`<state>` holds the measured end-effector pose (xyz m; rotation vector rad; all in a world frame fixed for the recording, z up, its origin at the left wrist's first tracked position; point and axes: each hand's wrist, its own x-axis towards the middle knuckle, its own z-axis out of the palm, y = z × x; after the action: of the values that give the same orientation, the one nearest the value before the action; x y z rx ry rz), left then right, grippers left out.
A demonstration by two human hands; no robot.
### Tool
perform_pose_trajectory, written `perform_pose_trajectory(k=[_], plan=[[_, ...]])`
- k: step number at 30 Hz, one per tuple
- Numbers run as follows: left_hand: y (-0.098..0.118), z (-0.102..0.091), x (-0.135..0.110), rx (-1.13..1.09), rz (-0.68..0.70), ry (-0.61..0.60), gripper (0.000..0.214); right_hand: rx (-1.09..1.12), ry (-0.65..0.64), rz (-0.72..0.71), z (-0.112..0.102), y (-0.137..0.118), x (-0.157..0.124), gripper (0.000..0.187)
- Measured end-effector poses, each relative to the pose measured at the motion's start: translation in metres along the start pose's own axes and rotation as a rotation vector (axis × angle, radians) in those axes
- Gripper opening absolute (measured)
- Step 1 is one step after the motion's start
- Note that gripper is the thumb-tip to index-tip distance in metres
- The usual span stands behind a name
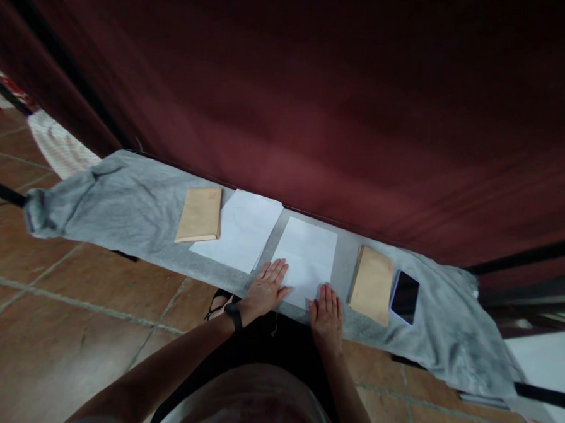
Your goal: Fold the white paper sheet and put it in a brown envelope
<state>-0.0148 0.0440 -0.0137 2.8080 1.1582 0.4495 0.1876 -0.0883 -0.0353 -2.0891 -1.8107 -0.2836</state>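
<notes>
A sheet of white paper (306, 250) lies on the narrow cloth-covered surface in front of me, with a faint crease across it. My left hand (265, 288) rests flat on its lower left edge, fingers stretched forward. On its lower right edge lies my right hand (327, 318), also flat, with the fingers side by side. Left of this sheet is a stack of white paper (244, 225). A pile of brown envelopes (201, 213) overlaps the stack's left side. Another pile of brown envelopes (372, 284) sits to the right of my right hand.
A phone (405, 297) with a dark screen lies right of the right-hand envelopes. Grey cloth (122, 203) covers the surface and bunches at both ends. A dark red curtain (316, 112) hangs directly behind it. Brown floor tiles (91, 328) show below.
</notes>
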Motion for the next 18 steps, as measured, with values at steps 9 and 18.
perform_pose_trajectory(k=[9,18], plan=[[0.008,-0.001,0.03,-0.022,-0.055,0.015,0.058,0.089,-0.019,0.08,0.003,-0.002,0.029,0.056],[0.008,0.019,0.077,-0.045,-0.037,-0.072,0.057,0.073,-0.088,0.017,0.023,-0.008,0.091,0.051]])
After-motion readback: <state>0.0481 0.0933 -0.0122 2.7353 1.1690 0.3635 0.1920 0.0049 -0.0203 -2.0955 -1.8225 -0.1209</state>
